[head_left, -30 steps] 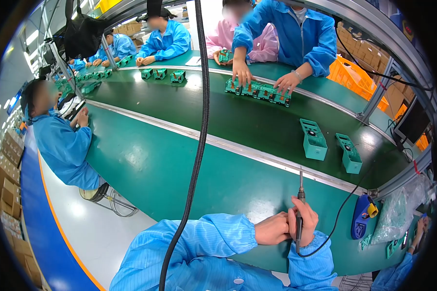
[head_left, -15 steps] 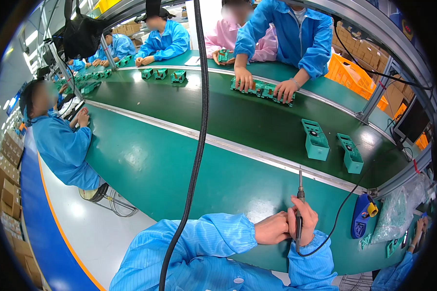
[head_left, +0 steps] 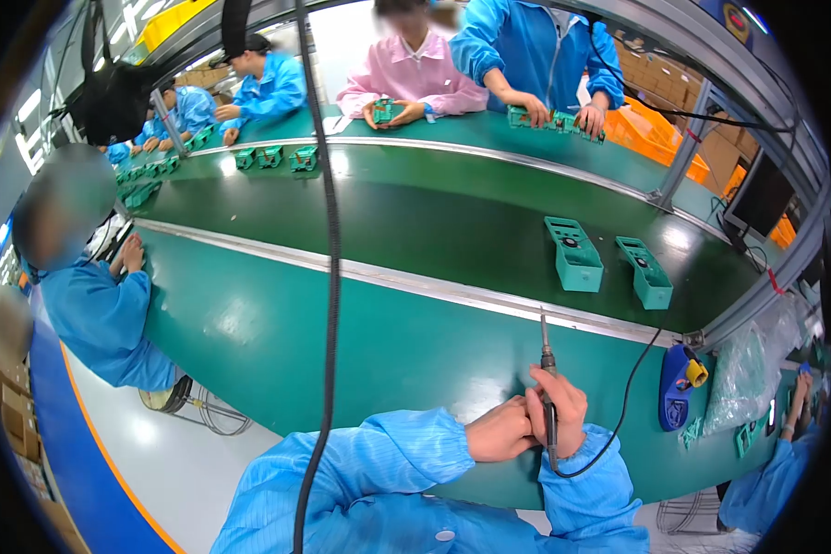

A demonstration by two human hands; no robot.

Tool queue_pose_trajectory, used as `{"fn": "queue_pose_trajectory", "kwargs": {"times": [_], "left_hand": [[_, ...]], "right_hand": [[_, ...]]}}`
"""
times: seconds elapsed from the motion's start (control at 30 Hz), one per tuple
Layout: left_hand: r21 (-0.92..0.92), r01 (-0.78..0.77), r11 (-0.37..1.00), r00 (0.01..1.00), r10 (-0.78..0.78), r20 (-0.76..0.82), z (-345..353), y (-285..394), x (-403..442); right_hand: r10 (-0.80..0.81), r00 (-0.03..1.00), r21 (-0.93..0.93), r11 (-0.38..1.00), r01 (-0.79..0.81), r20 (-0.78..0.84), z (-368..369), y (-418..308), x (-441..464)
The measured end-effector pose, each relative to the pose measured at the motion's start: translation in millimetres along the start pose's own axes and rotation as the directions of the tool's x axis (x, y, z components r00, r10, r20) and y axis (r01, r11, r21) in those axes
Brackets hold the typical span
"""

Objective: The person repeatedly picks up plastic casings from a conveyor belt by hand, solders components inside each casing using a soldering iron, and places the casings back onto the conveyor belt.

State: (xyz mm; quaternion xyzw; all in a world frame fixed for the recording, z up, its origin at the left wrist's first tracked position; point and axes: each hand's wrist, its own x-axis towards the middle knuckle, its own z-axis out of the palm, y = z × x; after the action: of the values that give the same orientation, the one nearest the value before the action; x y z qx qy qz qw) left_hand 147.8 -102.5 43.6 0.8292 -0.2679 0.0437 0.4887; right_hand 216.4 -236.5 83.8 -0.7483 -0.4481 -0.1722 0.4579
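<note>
One soldering iron (head_left: 547, 360) in right grip (head_left: 568, 404)

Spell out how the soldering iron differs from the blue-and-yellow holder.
The soldering iron is slim, with a dark handle and a narrow metal shaft; the blue-and-yellow holder is broader and chunkier. The soldering iron is held in the right hand, its tip pointing away from the wearer, while the blue-and-yellow holder rests unheld on the green worktop. Both show in the right half of the view.
</note>
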Motion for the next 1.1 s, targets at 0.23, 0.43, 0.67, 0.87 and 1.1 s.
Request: {"fn": "queue_pose_trajectory", "kwargs": {"times": [0.23,0.43,0.67,0.87,1.1], "left_hand": [[0.011,0.017,1.0,1.0,-0.017,-0.007,2.6,2.5,2.4],[0.035,-0.002,0.999,1.0,0.003,-0.024,4.0,-2.6,-1.5],[0.047,0.013,0.999,0.999,-0.011,-0.03,-0.7,3.3,0.7],[0.071,0.011,0.997,0.999,-0.008,-0.035,-0.8,4.3,0.8],[0.068,0.003,0.998,0.999,0.0,-0.049,-0.3,4.9,1.5]], "right_hand": [[0.021,1.0,0.007,1.0,-0.021,0.0,-5.5,2.9,-1.7],[0.027,0.999,0.015,1.0,-0.027,-0.018,-2.5,4.8,-5.2],[0.013,1.0,0.034,0.999,-0.012,-0.021,-1.3,7.3,-6.0],[0.003,1.0,0.029,1.0,-0.002,-0.027,-1.8,7.4,-5.5],[0.02,1.0,0.019,1.0,-0.02,-0.008,-2.5,7.5,-6.3]]}}
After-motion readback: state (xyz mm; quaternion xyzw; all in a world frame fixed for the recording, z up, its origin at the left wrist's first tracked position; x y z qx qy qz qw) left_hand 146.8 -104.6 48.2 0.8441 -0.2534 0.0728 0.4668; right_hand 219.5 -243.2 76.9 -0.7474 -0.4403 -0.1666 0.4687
